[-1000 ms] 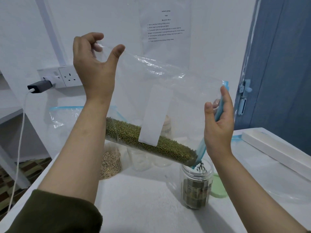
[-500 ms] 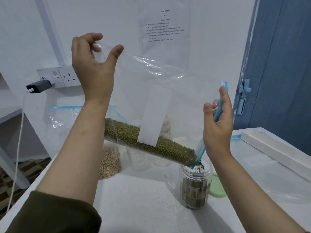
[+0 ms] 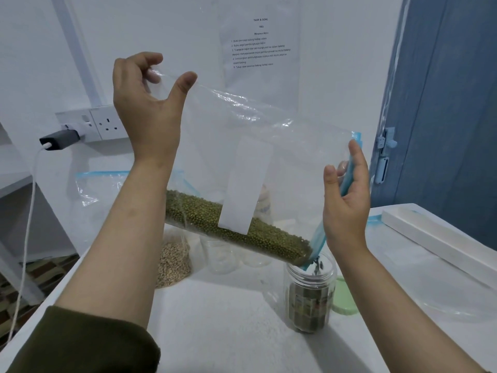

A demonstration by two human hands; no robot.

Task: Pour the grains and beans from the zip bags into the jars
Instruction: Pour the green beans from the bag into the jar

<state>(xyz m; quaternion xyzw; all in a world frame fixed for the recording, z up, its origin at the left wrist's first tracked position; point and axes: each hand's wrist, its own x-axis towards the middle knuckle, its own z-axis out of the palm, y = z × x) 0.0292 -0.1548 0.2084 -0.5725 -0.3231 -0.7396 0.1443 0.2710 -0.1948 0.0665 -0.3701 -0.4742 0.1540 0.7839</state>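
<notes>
The zip bag [image 3: 242, 146] of mung beans [image 3: 242, 232] was pinched by left hand [image 3: 145, 103] and right hand [image 3: 347, 205], tilted over the jar [image 3: 309, 294] at lower right.

I see a white surface [image 3: 228, 324] carrying everything. Just below my right fingers [image 3: 356, 157] stands an open clear jar [image 3: 310, 294], partly filled with green beans, with a pale green lid [image 3: 345, 300] lying flat just beside it. Below my left fingers [image 3: 150, 59] a bag of pale grains [image 3: 173, 262] sits near empty clear jars [image 3: 223, 254]. A long white box [image 3: 435, 235] lies well right of my right fingers.
</notes>
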